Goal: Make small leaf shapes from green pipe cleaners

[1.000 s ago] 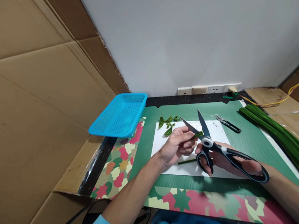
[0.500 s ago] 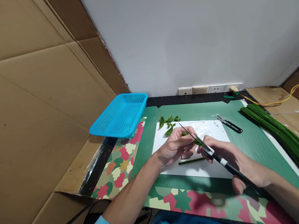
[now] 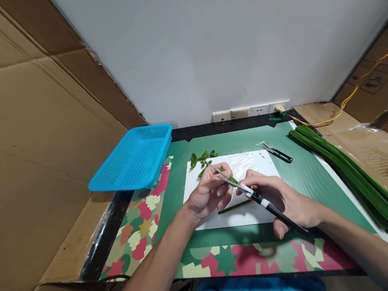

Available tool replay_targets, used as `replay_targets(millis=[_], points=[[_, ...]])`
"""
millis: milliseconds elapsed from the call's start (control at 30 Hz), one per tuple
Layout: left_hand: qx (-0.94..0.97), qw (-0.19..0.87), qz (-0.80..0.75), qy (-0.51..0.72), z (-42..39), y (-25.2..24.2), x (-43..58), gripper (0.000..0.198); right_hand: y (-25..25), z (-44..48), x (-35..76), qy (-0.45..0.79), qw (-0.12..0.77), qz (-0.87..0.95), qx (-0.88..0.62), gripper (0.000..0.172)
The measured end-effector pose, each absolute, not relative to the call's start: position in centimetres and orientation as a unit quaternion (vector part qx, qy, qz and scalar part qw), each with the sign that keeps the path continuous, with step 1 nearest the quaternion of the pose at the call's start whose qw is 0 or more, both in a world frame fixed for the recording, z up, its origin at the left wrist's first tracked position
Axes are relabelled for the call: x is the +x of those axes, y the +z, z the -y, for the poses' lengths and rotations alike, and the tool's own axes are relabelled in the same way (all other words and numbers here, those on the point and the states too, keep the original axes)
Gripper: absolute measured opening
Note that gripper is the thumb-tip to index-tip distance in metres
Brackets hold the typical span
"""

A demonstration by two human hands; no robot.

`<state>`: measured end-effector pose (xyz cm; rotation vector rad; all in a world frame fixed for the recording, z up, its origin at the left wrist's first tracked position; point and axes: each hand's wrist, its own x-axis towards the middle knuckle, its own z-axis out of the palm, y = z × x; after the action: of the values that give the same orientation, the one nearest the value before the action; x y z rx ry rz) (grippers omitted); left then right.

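My left hand (image 3: 209, 190) is closed, pinching a small green chenille-stem piece (image 3: 231, 179) between thumb and fingers. My right hand (image 3: 283, 196) grips a pair of scissors (image 3: 270, 209) with long thin silver blades and black handles banded in white. The blades point up and left, lying along the green piece by my left fingertips; whether they touch it I cannot tell. Below the hands, a straight green chenille stem (image 3: 234, 206) rests on a white sheet (image 3: 204, 221). Several looped green leaf shapes (image 3: 203, 155) lie at the sheet's far left edge.
A blue perforated basket (image 3: 132, 160) stands at the back left, beside a cardboard wall (image 3: 43, 131). Black-handled thread snips (image 3: 278, 153) lie on the green mat (image 3: 306, 185). A thick bundle of green chenille stems (image 3: 348, 168) lies at the right, with wall sockets (image 3: 240, 113) behind.
The head view has shifted, so the whole scene sits further left. Both hands keep their holds, and the scissors' angle to the green piece has altered slightly.
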<state>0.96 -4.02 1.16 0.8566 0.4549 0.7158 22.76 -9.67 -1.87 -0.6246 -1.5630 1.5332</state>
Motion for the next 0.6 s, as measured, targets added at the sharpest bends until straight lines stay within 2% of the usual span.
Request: replay_targets(millis=[333, 600], points=[[0.402, 0.812, -0.228, 0.356, 3.67, 0.45, 0.78, 0.036, -1.36, 9.59, 22.50, 0.608, 0.422, 0.623, -0.253, 0.090], [0.416, 0.804, -0.227, 0.359, 3.53, 0.68, 0.96, 0.042, -1.35, 9.38, 22.55, 0.604, 0.423, 0.626, -0.253, 0.088]])
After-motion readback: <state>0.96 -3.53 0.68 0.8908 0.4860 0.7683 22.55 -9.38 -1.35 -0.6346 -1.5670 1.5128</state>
